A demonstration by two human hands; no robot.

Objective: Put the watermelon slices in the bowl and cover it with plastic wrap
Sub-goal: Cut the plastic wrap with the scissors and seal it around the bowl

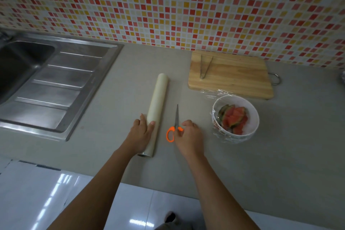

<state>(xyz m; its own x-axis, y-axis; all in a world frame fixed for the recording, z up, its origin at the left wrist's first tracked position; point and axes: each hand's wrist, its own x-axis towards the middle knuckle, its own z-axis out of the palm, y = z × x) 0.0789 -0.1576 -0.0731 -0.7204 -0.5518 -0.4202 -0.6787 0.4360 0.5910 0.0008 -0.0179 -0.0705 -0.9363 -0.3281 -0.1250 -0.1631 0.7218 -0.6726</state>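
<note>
— Step?
— Seems the last: watermelon slices [233, 120] inside white bowl [252, 129], right of scissors [176, 117], plastic wrap [214, 93] already over.
— Hands?
— Gripping wrap roll [158, 97] with left hand [141, 135], curling right hand [189, 136] round scissors' handle. Next, probably: release, smooth wrap edges.

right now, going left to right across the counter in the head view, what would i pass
sink → plastic wrap roll, gripped by the left hand → scissors, handle held by the right hand → bowl of watermelon slices. Left out because they overlap: cutting board, tongs.
</note>
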